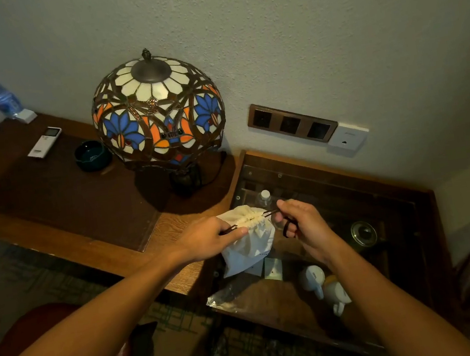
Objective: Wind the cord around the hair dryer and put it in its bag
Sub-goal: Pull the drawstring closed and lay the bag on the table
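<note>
Beside the stained-glass lamp (158,110), a white drawstring bag (248,244) hangs over the desk edge (172,233), its mouth gathered tight, left hand (210,238) and right hand (303,224) each pinched on the dark drawstring (288,226)

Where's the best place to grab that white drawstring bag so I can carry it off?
Take the white drawstring bag just under its gathered neck, coming from above. The mouth is already cinched into a narrow bunch there, while the body below bulges. The left hand and right hand hold the dark drawstring either side.
</note>
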